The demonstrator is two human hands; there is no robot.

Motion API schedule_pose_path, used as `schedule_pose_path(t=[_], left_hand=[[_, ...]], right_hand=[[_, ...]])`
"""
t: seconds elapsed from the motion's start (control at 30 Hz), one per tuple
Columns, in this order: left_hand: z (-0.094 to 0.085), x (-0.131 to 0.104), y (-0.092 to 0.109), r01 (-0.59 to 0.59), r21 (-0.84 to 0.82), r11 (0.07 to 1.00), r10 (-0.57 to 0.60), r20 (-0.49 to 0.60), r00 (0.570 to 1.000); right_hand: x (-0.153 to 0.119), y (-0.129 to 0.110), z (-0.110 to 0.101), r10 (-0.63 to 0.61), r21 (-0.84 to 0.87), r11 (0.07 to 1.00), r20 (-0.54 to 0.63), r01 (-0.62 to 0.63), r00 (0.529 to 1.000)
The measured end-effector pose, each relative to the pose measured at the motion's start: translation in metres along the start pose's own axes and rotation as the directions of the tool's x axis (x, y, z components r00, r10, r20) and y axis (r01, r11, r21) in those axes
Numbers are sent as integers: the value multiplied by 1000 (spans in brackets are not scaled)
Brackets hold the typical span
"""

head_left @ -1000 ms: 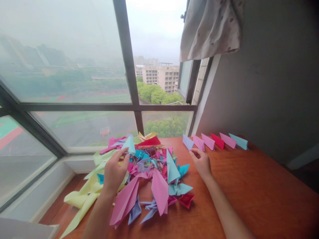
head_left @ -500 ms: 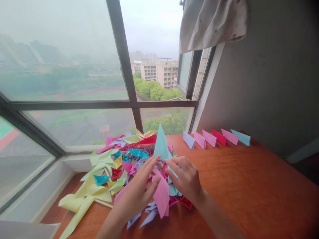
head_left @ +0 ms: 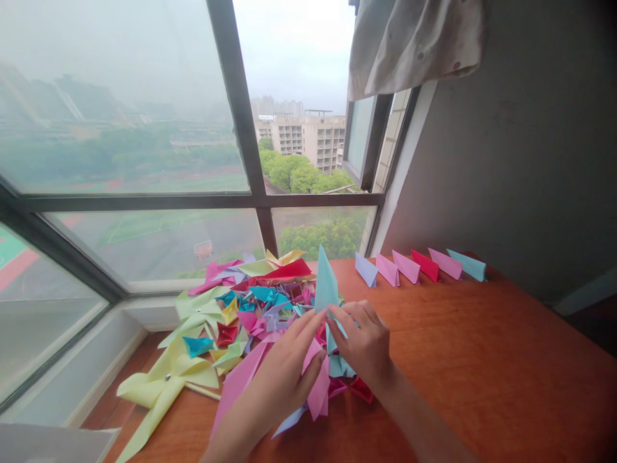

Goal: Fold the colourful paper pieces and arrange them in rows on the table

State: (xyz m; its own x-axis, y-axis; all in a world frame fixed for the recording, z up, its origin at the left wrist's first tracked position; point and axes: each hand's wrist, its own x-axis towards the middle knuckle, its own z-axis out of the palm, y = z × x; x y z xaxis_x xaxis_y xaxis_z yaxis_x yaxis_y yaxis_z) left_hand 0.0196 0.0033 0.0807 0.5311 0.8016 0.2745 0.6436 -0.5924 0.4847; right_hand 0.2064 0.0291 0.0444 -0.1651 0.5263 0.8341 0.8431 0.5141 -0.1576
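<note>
A light-blue paper plane (head_left: 326, 283) points nose up between my hands, above a heap of folded paper. My left hand (head_left: 294, 360) has its fingertips pressed to the plane's left edge near the lower part. On the other side, my right hand (head_left: 362, 337) pinches the same plane between thumb and fingers. Beneath my left hand lies a pink folded paper piece (head_left: 318, 389), partly covered by the fingers. Another pink sheet (head_left: 241, 379) sticks out left of the wrist.
Along the table's back right stand several paper planes (head_left: 405, 267) in a row. Left lie yellow pinwheels (head_left: 166, 379) and small blue and red paper boats (head_left: 197, 346). A large window (head_left: 260, 201) borders the wooden table (head_left: 457, 360); a curtain (head_left: 414, 48) hangs at upper right.
The light-blue plane has shifted slightly right and turned, so it looks narrower. My left hand has moved right with it, its fingertips closer to my right hand's.
</note>
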Motion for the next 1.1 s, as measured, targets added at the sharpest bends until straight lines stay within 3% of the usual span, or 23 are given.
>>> schedule_pose_path(t=[0.27, 0.43, 0.53, 0.63, 0.73, 0.9, 1.1], left_hand=[[0, 2, 3, -23, 6, 1000, 23, 20, 1000], [-7, 8, -7, -39, -108, 993, 36, -23, 999], [-10, 9, -17, -12, -155, 988, -4, -104, 995], [-12, 10, -21, -5, -190, 982, -26, -162, 986], [-15, 10, -20, -14, -214, 977, -26, -187, 982], [-16, 10, -19, -39, -224, 974, -6, -197, 980], [-15, 8, -22, -56, -236, 970, 1, -227, 974]], right_hand=[[-1, 2, 4, 39, -31, 999, 48, -37, 998], [-5, 27, 6, 199, -42, 980, 63, -196, 978], [-9, 58, 4, 367, -72, 929, 54, -363, 929], [-14, 96, -2, 538, -128, 837, 17, -531, 843], [-18, 130, -11, 623, -279, 738, -65, -614, 779], [-17, 157, -14, 609, -546, 649, -43, -529, 792], [-10, 167, -4, 591, -676, 628, 89, -387, 802]])
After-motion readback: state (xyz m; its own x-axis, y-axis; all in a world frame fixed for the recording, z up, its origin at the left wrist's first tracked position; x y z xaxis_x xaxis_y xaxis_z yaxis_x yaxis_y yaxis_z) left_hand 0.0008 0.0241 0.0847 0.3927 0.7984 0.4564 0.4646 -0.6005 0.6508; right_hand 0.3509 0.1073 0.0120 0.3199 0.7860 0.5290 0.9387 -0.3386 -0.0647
